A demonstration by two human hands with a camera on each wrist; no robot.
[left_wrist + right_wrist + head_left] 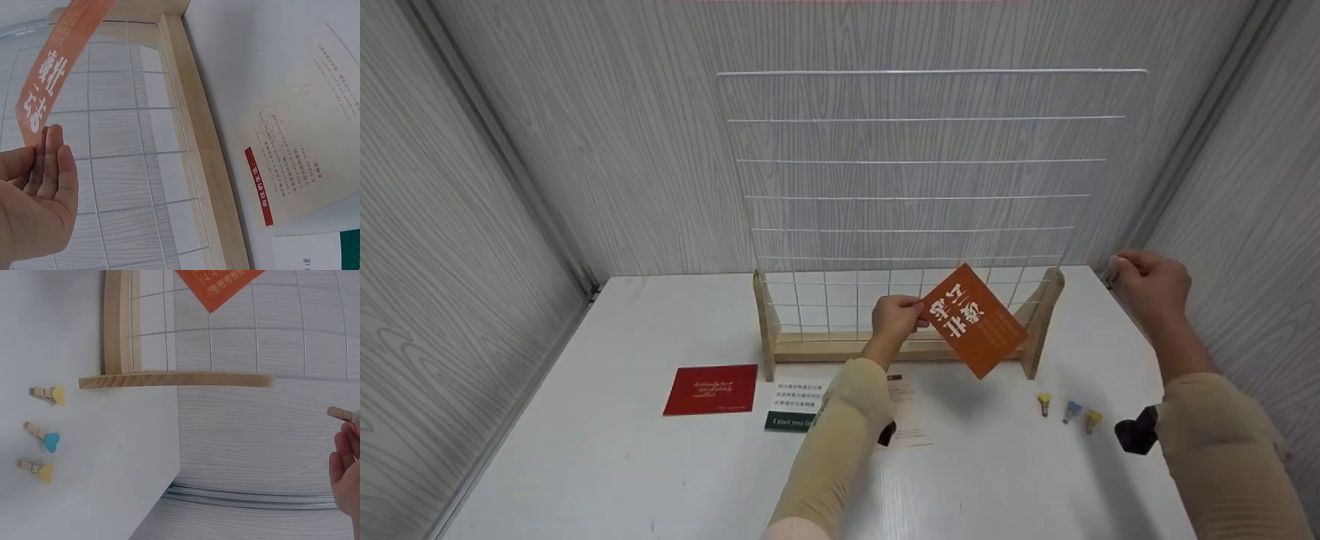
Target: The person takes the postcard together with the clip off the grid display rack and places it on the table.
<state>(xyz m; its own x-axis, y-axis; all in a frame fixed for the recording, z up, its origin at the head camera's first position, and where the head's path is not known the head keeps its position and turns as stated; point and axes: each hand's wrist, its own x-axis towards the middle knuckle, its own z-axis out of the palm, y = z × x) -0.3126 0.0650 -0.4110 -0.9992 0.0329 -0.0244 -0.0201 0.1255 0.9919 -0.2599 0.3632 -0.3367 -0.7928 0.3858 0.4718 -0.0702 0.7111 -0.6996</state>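
Observation:
My left hand (895, 318) pinches one corner of an orange card (976, 321) with white characters, holding it tilted in front of the lower part of a white wire grid rack (911, 196). In the left wrist view, the thumb and fingers (55, 163) meet at that card's edge. Raised at the right, apart from the rack, my right hand (1156, 289) pinches a small wooden clothespin (340, 413); its decorated end is mostly hidden by the fingers. Two yellow-topped clothespins (1044, 403) and a blue heart clothespin (1072, 411) lie on the table below it.
The rack stands on a wooden base (900, 349) with upright side pieces. Left of it lies a red card (711, 390). A white and green card (791, 421) and a cream card (304, 135) lie in front, partly behind my left forearm in the head view. Pale panels enclose the table.

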